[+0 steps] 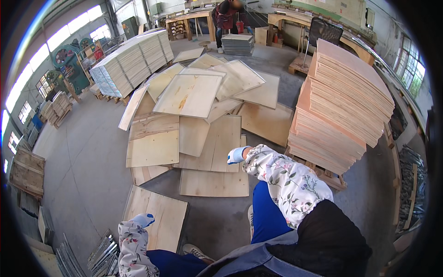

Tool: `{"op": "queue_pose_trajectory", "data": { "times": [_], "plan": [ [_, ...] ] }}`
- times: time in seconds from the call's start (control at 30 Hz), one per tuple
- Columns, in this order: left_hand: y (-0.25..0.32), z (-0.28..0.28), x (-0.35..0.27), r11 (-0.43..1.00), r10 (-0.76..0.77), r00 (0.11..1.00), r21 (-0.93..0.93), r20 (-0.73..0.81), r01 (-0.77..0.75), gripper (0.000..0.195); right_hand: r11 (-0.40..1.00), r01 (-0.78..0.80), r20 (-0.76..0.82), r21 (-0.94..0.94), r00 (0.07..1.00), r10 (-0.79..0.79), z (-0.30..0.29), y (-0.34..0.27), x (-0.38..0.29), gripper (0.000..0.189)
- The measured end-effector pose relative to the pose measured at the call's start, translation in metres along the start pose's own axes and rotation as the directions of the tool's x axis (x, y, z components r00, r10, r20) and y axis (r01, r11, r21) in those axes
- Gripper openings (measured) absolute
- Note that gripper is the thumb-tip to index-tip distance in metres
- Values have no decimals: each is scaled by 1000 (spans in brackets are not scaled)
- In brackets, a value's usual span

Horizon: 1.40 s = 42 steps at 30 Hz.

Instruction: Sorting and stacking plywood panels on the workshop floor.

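Gloved in white and blue, my left hand (144, 220) is over a wooden panel (162, 214) at the lower left; whether it touches the panel cannot be told. My right hand (236, 155), in a like glove, hangs above the right edge of a large plywood panel (221, 138) in the overlapping heap. Nothing shows in either hand, and the fingers are mostly hidden. Another panel (214, 182) lies at the near end of the heap. A pale panel (190, 95) with brown marks rests on top, its edges dark-rimmed.
A tall stack of plywood sheets (346, 97) stands on a pallet at right. Strapped panels (135, 62) form a long stack at left. Metal strips (104, 254) lie lower left. Another person (228, 17) bends over a panel stack (237, 46) at the back, near a chair (323, 33).
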<state>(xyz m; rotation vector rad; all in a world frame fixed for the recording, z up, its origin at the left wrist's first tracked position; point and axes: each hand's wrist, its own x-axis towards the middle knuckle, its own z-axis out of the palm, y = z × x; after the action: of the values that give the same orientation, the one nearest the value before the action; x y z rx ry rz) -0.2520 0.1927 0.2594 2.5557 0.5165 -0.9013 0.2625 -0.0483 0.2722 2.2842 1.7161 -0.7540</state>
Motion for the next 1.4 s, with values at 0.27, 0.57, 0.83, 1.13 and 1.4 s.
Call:
{"op": "queue_pose_trajectory", "data": {
  "times": [0.27,0.57,0.83,1.13,1.4],
  "plan": [
    [7,-3,-2,1000,-21,1000,12,23,20,15,998,55,-7,-22,998,-55,2,1,2,44],
    [-2,4,6,987,-143,988,-70,60,147,21,998,57,-47,-8,997,-57,-3,-4,-8,40],
    [-1,0,0,1000,17,1000,16,1,-17,13,1000,31,-35,-3,999,-31,-3,-4,-5,41],
    [3,0,1,995,-83,997,-63,9,83,17,1000,18,-31,15,999,-17,-8,-8,-11,43],
    [-5,6,9,983,-147,989,-110,17,148,27,1000,11,-35,15,999,-11,-7,-6,-9,45]
  ]
}}
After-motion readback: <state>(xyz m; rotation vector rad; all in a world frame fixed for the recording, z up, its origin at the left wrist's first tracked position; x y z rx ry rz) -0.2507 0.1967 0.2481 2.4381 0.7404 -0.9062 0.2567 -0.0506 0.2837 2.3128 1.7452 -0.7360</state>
